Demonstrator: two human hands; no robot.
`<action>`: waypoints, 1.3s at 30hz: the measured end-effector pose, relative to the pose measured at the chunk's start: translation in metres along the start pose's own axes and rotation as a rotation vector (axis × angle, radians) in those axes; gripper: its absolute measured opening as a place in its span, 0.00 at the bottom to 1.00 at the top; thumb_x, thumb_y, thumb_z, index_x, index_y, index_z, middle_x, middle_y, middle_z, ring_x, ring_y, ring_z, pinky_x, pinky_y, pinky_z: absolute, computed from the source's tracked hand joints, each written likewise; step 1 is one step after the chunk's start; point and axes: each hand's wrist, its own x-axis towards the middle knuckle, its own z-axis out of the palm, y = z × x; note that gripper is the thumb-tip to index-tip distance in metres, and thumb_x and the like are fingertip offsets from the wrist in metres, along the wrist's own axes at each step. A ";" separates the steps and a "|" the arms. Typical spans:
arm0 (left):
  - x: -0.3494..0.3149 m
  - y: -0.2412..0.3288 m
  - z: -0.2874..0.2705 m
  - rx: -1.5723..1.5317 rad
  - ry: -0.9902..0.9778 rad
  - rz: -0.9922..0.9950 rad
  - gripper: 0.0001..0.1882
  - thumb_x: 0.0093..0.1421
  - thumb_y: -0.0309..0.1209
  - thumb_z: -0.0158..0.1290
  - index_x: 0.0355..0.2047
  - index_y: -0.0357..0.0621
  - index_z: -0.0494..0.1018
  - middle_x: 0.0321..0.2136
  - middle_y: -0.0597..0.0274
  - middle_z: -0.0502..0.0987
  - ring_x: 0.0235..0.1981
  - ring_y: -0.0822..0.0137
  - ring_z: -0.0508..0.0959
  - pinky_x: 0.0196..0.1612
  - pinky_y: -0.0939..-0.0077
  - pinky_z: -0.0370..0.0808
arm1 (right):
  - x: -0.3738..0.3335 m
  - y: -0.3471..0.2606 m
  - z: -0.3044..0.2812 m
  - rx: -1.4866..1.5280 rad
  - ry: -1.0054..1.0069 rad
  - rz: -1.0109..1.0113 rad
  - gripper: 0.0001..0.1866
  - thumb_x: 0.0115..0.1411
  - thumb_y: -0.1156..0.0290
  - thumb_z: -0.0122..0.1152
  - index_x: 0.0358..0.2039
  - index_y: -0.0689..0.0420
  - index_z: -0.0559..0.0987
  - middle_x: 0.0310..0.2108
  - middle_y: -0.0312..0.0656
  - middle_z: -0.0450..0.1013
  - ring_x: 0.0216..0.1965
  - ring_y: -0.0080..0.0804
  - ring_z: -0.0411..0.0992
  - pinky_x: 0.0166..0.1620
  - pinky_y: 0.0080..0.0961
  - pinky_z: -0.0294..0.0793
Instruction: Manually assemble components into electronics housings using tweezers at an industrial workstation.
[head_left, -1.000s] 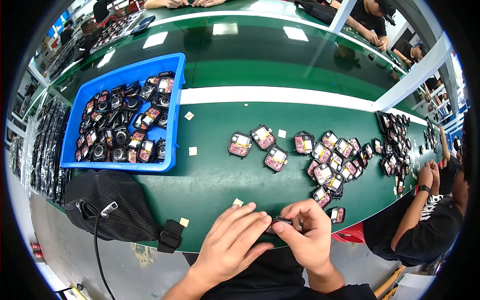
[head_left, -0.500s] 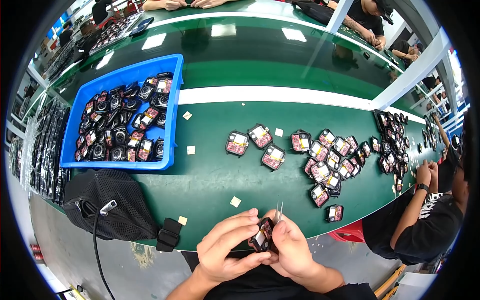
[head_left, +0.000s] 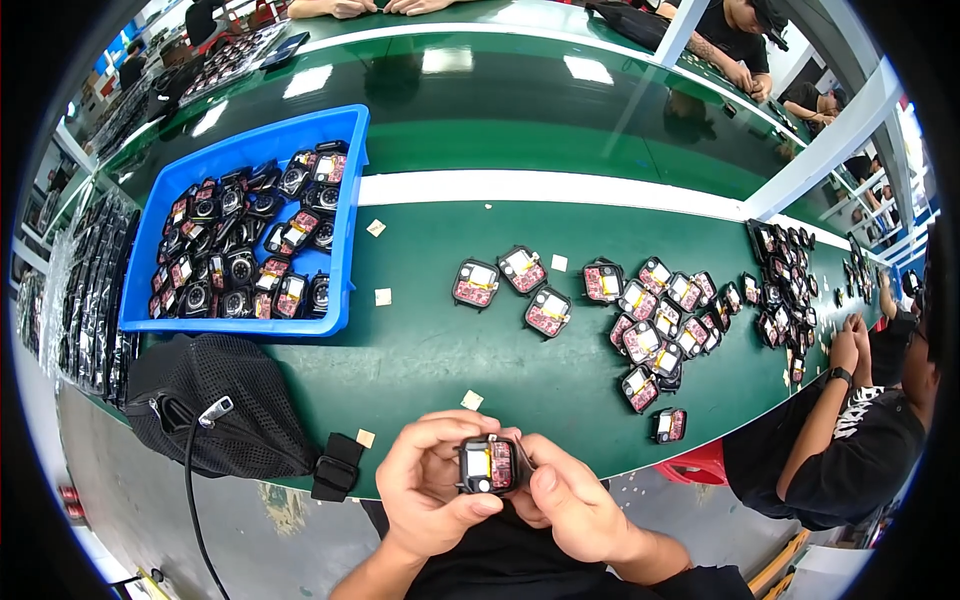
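An opened watch case (head_left: 487, 465), black-rimmed with a red circuit board, a white patch and a yellow strip, faces up just past the table's front edge. My left hand (head_left: 430, 490) grips it, thumb at its lower edge and fingers curled behind. Close against the case's right side is my right hand (head_left: 575, 505), closed, thumb bent over curled fingers. What those fingers hold is hidden; no tweezer tips show. Several similar watch cases (head_left: 642, 341) lie in a cluster to the right, and a group of three includes this watch case (head_left: 548, 312) nearer the middle.
A blue bin (head_left: 345, 230) full of watch cases stands at the left. A black mesh bag (head_left: 215, 405) with a cable lies before it, beside a black strap (head_left: 337, 467). Small pale squares (head_left: 472, 400) dot the green table (head_left: 420, 350). At the right sits a co-worker (head_left: 850, 430).
The watch case has turned its circuit-board face upward and shifted slightly left in my left hand. The tweezer tips that stood up from my right hand are out of sight.
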 end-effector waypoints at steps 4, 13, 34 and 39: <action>0.003 0.001 -0.001 -0.055 0.065 -0.043 0.39 0.51 0.51 0.73 0.49 0.33 0.69 0.47 0.45 0.74 0.44 0.53 0.83 0.51 0.54 0.84 | 0.004 -0.008 0.009 -1.224 0.252 -0.591 0.18 0.66 0.71 0.62 0.53 0.65 0.75 0.33 0.44 0.70 0.22 0.35 0.70 0.27 0.28 0.73; 0.005 -0.006 -0.011 -0.190 -0.073 0.019 0.34 0.52 0.33 0.73 0.52 0.30 0.69 0.54 0.42 0.71 0.52 0.48 0.80 0.58 0.54 0.80 | 0.013 -0.002 -0.008 -1.580 0.435 -1.126 0.19 0.46 0.79 0.77 0.41 0.60 0.84 0.29 0.39 0.75 0.20 0.29 0.70 0.21 0.25 0.68; 0.004 -0.001 -0.004 -0.018 -0.001 -0.036 0.38 0.51 0.49 0.73 0.49 0.33 0.70 0.51 0.45 0.73 0.46 0.52 0.83 0.54 0.56 0.83 | 0.013 -0.012 -0.008 -1.348 0.374 -0.953 0.10 0.51 0.82 0.74 0.35 0.61 0.84 0.29 0.42 0.77 0.23 0.30 0.75 0.24 0.23 0.74; 0.005 -0.009 -0.016 -0.137 -0.148 0.034 0.33 0.53 0.28 0.72 0.54 0.29 0.68 0.57 0.43 0.69 0.53 0.51 0.80 0.60 0.58 0.78 | 0.016 -0.009 -0.008 -1.375 0.386 -0.969 0.11 0.50 0.82 0.74 0.35 0.61 0.84 0.29 0.42 0.77 0.23 0.31 0.75 0.24 0.24 0.74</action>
